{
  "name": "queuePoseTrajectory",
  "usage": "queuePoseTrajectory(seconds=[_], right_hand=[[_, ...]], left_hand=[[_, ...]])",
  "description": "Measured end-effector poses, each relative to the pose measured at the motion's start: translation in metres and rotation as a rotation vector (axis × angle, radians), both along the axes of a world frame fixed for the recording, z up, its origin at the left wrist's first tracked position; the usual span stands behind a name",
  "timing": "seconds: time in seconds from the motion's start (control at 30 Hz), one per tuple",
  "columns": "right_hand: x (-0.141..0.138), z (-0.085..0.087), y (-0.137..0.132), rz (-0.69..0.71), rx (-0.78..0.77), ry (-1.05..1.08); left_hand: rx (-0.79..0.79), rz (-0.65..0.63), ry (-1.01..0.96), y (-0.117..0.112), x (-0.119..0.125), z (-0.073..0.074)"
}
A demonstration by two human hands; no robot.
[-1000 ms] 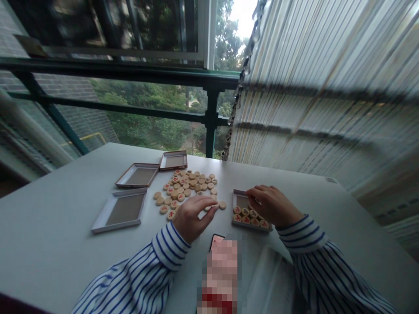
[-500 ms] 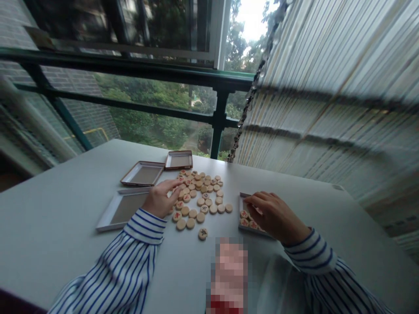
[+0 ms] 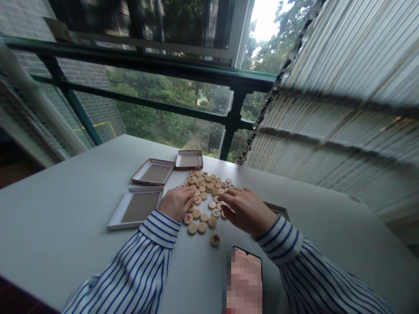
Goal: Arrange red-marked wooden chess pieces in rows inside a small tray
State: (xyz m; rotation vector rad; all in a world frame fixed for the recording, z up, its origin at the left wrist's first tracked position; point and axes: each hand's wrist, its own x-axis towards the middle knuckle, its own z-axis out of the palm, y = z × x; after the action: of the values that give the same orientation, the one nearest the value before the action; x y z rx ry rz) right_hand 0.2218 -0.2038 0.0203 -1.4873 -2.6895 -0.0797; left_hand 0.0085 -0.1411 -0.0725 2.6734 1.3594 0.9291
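Observation:
A heap of round wooden game pieces (image 3: 206, 192) with red or black characters lies on the white table (image 3: 65, 226). My left hand (image 3: 178, 203) rests on the heap's left edge with fingers curled over a piece. On the heap's right side my right hand (image 3: 245, 209) has its fingers bent down among the pieces; what they pinch is hidden. One piece (image 3: 215, 239) lies alone nearer to me. Both arms wear blue-striped white sleeves. The small box with sorted pieces (image 3: 278, 209) is mostly hidden behind my right hand.
Three shallow box halves lie left and behind the heap: a white one (image 3: 135, 208), a brown-rimmed one (image 3: 153, 172) and a smaller one (image 3: 189, 159). A phone (image 3: 245, 279) lies near the front edge. A window railing and slatted blinds stand behind the table.
My right hand left the small box and moved left onto the heap. My left hand moved from the heap's near side to its left edge. The camera swung left.

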Motion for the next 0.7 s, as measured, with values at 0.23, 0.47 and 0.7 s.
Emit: queuePoseTrajectory(seconds=[0.23,0.47,0.7], right_hand=[[-0.025,-0.019,0.018,0.006,0.042,0.045],[-0.031,-0.038,0.021,-0.040,0.067,0.148],[-0.029,-0.046,0.022,-0.043,0.095,0.264]], left_hand=[[-0.032,0.004,0.003,0.000,0.002,0.001],[-0.040,-0.012,-0.007,-0.001,0.001,0.004],[-0.013,0.011,-0.322,-0.002,-0.001,0.008]])
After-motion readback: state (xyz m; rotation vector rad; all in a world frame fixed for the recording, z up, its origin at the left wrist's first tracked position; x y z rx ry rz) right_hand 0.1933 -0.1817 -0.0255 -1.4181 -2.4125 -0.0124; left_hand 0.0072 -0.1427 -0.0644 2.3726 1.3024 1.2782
